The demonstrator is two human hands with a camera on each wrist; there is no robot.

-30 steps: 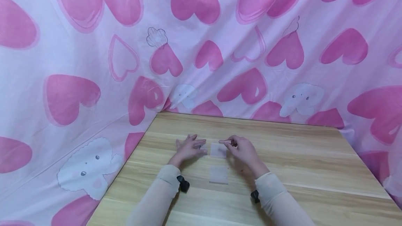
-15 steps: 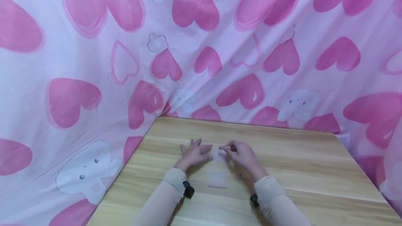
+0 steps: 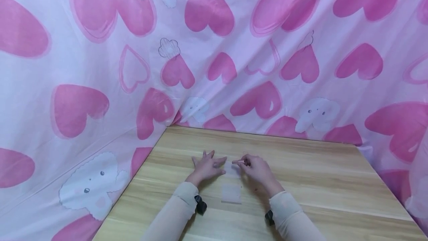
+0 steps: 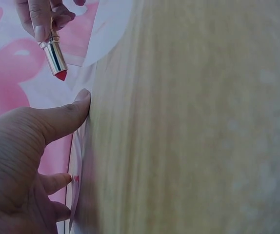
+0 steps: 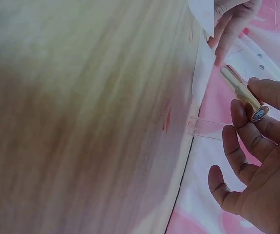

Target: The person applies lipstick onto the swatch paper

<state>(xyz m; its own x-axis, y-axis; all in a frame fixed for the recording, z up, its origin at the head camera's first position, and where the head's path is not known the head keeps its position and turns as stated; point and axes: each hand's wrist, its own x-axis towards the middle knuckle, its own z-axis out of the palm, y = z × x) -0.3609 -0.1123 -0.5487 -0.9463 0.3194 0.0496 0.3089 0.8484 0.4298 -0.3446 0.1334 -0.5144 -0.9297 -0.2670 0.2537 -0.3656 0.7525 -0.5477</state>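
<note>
My right hand (image 3: 257,168) pinches a gold lipstick (image 5: 237,87) between thumb and fingers. Its red tip (image 4: 61,75) shows in the left wrist view, aimed toward the left hand. Flat on the table, a pale square sheet (image 3: 234,169) lies below the lipstick, between both hands. With fingers spread and mostly straight, my left hand (image 3: 207,166) rests at that sheet's left edge, its thumb (image 4: 67,117) pressing down there. Closer to me lies a second pale, translucent square (image 3: 231,193), which neither hand touches.
A wood-grain table (image 3: 301,181) is backed by a pink heart-print cloth (image 3: 220,66). Red marks (image 5: 167,119) show on the tabletop near the right hand. A small clear plastic piece (image 5: 207,128) stands beyond the right fingers.
My left hand has shifted right, onto the sheet's left edge. My right hand keeps the lipstick above the sheet, almost still. The head view has tilted up slightly.
</note>
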